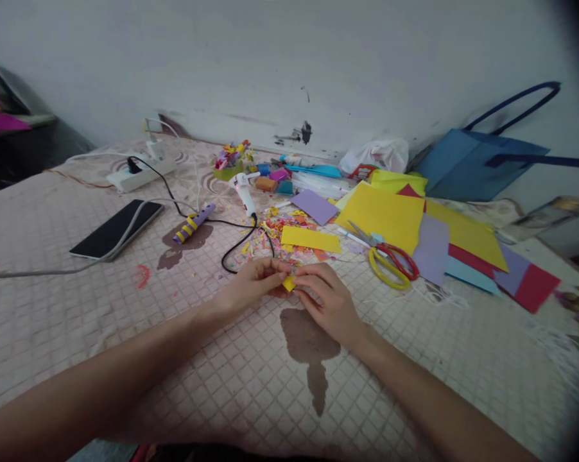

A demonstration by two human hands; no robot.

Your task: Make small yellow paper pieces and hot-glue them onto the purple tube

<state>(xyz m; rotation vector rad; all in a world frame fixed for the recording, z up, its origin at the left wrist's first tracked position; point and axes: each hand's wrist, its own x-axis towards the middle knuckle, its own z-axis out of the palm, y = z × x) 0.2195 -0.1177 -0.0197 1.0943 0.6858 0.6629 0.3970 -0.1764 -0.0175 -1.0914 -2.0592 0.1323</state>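
Observation:
Between my two hands is a small yellow paper piece [289,283], pinched at its edges above the tablecloth. My left hand [255,282] has thumb and fingers closed on its left side. From the right, my right hand [330,301] grips it with thumb and fingertips. Just beyond lies a yellow paper strip [311,240] among colourful paper scraps [258,244]. A white glue gun [244,194] with a black cord rests behind the scraps. Scissors with red and yellow handles [390,263] lie to the right.
Coloured sheets [380,215] spread along the right, near a blue bag [477,163]. A purple-and-yellow striped stick [194,223], a dark tablet-like slab [116,230] and a white power strip [141,176] are at left. Cords cross the table; a wall stands behind.

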